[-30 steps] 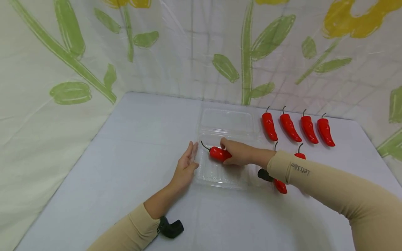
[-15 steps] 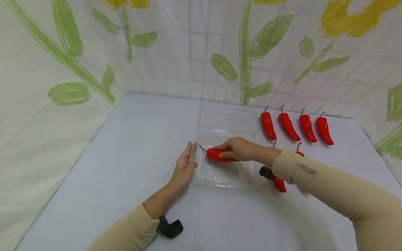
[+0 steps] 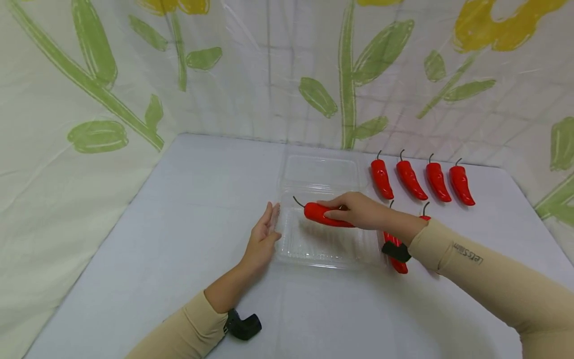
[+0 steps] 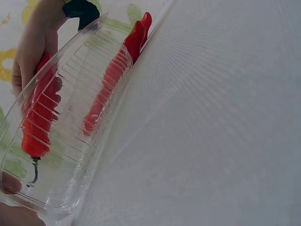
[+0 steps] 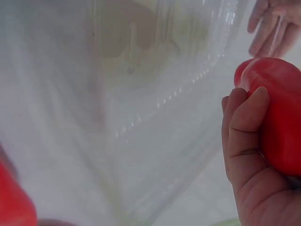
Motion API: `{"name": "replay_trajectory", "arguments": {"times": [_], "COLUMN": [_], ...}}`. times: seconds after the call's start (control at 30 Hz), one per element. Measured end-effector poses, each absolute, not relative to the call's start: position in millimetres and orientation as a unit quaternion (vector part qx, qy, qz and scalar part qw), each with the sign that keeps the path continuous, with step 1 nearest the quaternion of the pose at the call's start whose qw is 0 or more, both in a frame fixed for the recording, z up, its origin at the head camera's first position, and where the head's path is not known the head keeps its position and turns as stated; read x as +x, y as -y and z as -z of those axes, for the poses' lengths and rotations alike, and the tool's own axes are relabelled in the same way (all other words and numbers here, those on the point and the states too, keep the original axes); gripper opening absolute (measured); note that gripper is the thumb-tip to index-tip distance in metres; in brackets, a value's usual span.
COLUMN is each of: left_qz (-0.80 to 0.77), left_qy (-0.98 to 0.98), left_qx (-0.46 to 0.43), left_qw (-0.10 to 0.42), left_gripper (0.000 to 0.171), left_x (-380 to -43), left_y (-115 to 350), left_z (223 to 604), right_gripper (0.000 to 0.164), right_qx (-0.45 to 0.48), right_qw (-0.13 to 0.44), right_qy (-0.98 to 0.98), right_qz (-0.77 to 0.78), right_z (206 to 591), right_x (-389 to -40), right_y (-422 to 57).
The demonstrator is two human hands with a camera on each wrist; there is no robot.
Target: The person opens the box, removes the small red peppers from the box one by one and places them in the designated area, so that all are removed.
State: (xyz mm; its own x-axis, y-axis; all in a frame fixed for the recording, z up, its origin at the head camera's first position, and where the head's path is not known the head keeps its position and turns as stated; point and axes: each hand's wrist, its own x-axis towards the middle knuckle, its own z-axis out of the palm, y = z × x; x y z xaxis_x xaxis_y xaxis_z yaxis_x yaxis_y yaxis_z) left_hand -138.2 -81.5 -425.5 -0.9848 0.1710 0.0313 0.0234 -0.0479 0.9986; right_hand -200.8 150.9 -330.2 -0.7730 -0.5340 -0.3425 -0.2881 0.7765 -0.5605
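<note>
My right hand (image 3: 358,209) grips a glossy red chili pepper (image 3: 316,213), its dark green stem pointing left. The pepper is held level over the base of a hinged clear plastic container (image 3: 314,262), whose lid (image 3: 323,169) lies folded back toward the wall. Against the container's left wall rests my left hand (image 3: 262,242), fingers straight and thumb spread at the near side. In the left wrist view the held pepper (image 4: 37,127) shows through the ribbed clear wall. From the right wrist, thumb and fingers (image 5: 247,136) wrap the pepper (image 5: 284,122).
Several red chili peppers (image 3: 409,179) lie in a row at the back right. In front of them lie more peppers (image 3: 399,265), partly hidden by my right arm. A flowered white sheet (image 3: 251,75) hangs behind the white table (image 3: 202,184).
My right hand has shifted its grip along the pepper, moved it left, then raised it a little and back to the right over the container. My left hand has stayed at the container's left wall.
</note>
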Motion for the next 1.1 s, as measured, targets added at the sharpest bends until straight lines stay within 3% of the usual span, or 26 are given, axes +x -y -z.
{"name": "replay_trajectory", "arguments": {"times": [0.8, 1.1], "left_qz": [-0.728, -0.728], "left_qy": [-0.680, -0.681], "left_qx": [0.062, 0.063], "left_qw": [0.051, 0.053], "left_gripper": [0.075, 0.075], "left_x": [-136.7, -137.1], "left_y": [80.7, 79.1], "left_z": [425.3, 423.7], "right_gripper": [0.062, 0.059], "right_qx": [-0.039, 0.006], "right_qw": [0.170, 0.124], "right_qy": [-0.911, -0.904], "right_qz": [0.373, 0.408], "right_z": [315.6, 324.5], "right_x": [-178.9, -156.4], "right_y": [-246.6, -280.0]}}
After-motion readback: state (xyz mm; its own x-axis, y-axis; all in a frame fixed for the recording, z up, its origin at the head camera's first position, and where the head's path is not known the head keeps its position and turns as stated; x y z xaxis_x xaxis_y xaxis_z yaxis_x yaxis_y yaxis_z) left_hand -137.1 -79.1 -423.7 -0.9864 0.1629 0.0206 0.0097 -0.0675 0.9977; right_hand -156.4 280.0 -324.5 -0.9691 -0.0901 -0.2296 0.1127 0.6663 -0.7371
